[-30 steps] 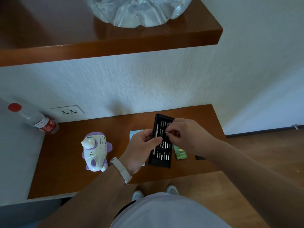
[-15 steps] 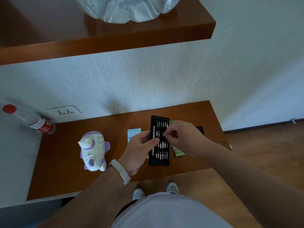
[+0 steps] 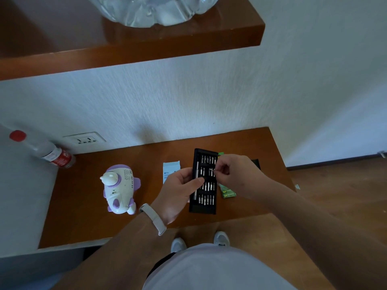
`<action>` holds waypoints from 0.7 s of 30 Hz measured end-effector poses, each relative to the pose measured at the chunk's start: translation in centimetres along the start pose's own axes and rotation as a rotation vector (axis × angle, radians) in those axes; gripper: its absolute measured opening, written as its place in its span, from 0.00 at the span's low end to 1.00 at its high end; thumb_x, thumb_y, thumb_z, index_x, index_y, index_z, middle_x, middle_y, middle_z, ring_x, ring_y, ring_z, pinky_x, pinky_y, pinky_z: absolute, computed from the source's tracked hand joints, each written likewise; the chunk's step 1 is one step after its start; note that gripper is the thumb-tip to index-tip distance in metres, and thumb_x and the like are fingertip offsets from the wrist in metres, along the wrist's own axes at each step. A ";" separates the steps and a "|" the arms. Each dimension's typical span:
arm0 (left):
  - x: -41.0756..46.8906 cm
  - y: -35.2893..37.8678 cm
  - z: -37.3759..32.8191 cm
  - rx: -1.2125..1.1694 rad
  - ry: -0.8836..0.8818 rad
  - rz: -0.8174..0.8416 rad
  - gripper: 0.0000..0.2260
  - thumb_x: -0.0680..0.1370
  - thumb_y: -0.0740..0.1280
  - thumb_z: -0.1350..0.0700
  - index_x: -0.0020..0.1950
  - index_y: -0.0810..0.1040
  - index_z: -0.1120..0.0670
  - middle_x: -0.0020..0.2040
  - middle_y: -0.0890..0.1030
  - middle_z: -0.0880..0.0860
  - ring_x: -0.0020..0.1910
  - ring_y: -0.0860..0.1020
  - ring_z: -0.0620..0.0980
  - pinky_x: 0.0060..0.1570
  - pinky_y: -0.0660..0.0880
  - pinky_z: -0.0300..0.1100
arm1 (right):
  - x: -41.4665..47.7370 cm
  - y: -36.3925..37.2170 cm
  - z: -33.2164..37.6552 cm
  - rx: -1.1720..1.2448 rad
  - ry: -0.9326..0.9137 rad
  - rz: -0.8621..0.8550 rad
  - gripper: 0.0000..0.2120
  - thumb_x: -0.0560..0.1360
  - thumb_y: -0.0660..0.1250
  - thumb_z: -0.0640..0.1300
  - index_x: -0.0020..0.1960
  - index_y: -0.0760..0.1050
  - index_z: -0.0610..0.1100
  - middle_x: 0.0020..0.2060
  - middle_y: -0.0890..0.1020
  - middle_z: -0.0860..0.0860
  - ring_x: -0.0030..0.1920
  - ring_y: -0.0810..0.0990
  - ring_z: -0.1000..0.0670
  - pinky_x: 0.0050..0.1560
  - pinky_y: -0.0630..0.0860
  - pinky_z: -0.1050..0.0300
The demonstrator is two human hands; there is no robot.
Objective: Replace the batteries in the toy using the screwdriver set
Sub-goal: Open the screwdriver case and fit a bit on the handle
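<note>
A black screwdriver set tray [image 3: 206, 204] with several silver bits and a slim driver handle is held over the lower wooden shelf [image 3: 83, 216]. My left hand [image 3: 178, 193] grips its left edge, thumb across the tray. My right hand [image 3: 236, 174] pinches a small silver bit [image 3: 212, 169] just above the tray's middle rows. The white and purple toy [image 3: 120, 188] lies on the shelf to the left, apart from both hands. A green battery pack [image 3: 227, 192] lies under my right hand, partly hidden.
A white leaflet [image 3: 170, 168] lies behind my left hand. A red-capped bottle [image 3: 48, 152] leans at the shelf's left end beside a wall socket [image 3: 84, 139]. A flat black piece [image 3: 256, 163] sits behind my right wrist. An upper shelf [image 3: 146, 49] with a large clear bottle overhangs.
The view shifted slightly. My right hand keeps pinching a bit over the tray, fingers moving a little within the middle rows. My left hand still holds the tray.
</note>
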State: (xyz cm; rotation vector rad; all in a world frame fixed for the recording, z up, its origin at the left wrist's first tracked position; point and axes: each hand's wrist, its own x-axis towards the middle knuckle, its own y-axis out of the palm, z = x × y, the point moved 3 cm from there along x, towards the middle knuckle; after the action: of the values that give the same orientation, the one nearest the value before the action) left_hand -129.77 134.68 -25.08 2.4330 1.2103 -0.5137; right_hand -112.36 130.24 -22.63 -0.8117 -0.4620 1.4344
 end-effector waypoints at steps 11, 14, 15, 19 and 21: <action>0.1 0.4 0.0 0.012 0.003 -0.008 0.10 0.80 0.65 0.63 0.61 0.79 0.55 0.52 0.86 0.55 0.52 0.84 0.55 0.46 0.81 0.45 | 0.0 0.0 -0.3 -0.027 -0.086 -0.006 0.04 0.78 0.68 0.46 0.44 0.78 0.50 0.40 0.75 0.57 0.40 0.74 0.58 0.40 0.71 0.65; 0.2 0.5 0.0 0.004 -0.003 -0.011 0.11 0.80 0.65 0.63 0.61 0.79 0.56 0.52 0.86 0.56 0.52 0.85 0.55 0.44 0.81 0.44 | 0.0 -0.1 -0.3 -0.047 -0.098 -0.024 0.04 0.78 0.68 0.48 0.45 0.79 0.49 0.40 0.75 0.57 0.41 0.74 0.58 0.40 0.69 0.65; 0.2 0.5 0.0 0.002 -0.005 -0.013 0.11 0.80 0.65 0.63 0.61 0.79 0.56 0.52 0.86 0.56 0.51 0.85 0.55 0.43 0.81 0.44 | -0.1 -0.1 -0.2 -0.056 -0.094 -0.027 0.05 0.78 0.68 0.48 0.45 0.79 0.48 0.41 0.75 0.57 0.41 0.74 0.57 0.41 0.70 0.64; 0.3 0.5 0.2 -0.020 -0.020 -0.012 0.10 0.80 0.65 0.63 0.61 0.79 0.57 0.51 0.86 0.57 0.51 0.85 0.57 0.46 0.82 0.49 | 0.1 -0.1 0.0 -0.091 -0.071 -0.012 0.06 0.79 0.66 0.47 0.47 0.80 0.46 0.42 0.76 0.55 0.41 0.74 0.55 0.42 0.72 0.62; 0.3 0.6 0.3 -0.035 -0.028 -0.014 0.10 0.80 0.65 0.63 0.60 0.79 0.56 0.50 0.86 0.56 0.51 0.85 0.56 0.47 0.82 0.49 | 0.1 -0.2 0.1 -0.107 -0.057 0.000 0.06 0.79 0.66 0.47 0.47 0.80 0.47 0.42 0.76 0.55 0.42 0.74 0.55 0.43 0.73 0.61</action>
State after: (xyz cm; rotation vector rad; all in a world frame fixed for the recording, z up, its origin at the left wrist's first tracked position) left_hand -129.15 134.43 -25.40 2.3820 1.2155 -0.5236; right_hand -112.32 130.39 -22.43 -0.8574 -0.5865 1.4451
